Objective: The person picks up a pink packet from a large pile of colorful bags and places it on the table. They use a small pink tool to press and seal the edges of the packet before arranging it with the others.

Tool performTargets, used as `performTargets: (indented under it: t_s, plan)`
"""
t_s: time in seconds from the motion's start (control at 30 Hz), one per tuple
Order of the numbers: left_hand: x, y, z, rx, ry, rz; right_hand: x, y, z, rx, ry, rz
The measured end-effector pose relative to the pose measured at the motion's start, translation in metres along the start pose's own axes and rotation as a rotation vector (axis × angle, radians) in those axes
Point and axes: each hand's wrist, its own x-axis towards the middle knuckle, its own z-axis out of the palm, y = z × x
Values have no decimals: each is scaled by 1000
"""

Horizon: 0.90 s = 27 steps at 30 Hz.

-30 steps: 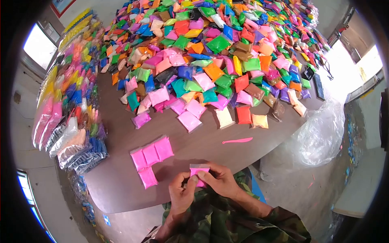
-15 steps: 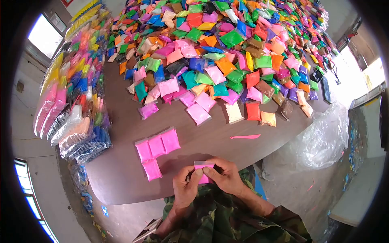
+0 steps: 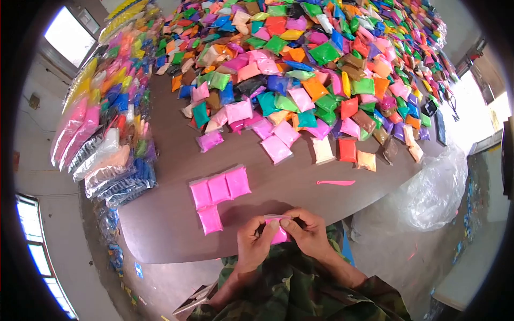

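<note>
Between my two hands, at the near edge of the table, is a small pink packet (image 3: 279,234) with a clear top edge. My left hand (image 3: 255,242) grips its left side, thumb on the front. On the other side my right hand (image 3: 307,234) pinches it, the two thumbs nearly touching. Several bright pink packets lie to the left in an L shape: a row at the back, with the middle one (image 3: 218,189) flat on the table, and one packet (image 3: 210,220) below the row's left end. A pink plastic knife (image 3: 335,183) rests to the right.
A large heap of coloured packets (image 3: 276,84) covers the back of the brown table (image 3: 160,227). Stacked bags of packets (image 3: 115,134) stand along the left edge. A crumpled clear plastic bag (image 3: 433,192) hangs at the right edge.
The view has shifted, so the table's contents appear further right. Both hands still hold the pink packet; the thumbs have moved slightly on it.
</note>
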Motion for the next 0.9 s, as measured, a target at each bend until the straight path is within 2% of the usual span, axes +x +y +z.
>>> performTargets:
  t_s: [0.13,0.23,0.3,0.4,0.47,0.6,0.83,0.9]
  plan:
    - [0,0,1,-5,47,69,4,-1,6,-54,8,-70]
    - [0,1,1,23,92,100,2,3,-1,-43,-104,-33]
    - [3,-2,3,46,118,118,2,2,-3,-58,-95,-22]
    - [3,16,7,-32,84,-38,1,-6,-2,-79,-46,9]
    - [2,17,4,-68,-8,-102,0,-6,-2,-82,-21,4]
    - [3,21,3,-107,-83,-159,0,-1,-4,-92,-12,-48]
    - [7,14,4,140,-14,65,6,-10,2,-7,-13,-29]
    - [6,8,5,242,-5,134,5,-6,-6,-69,-70,5]
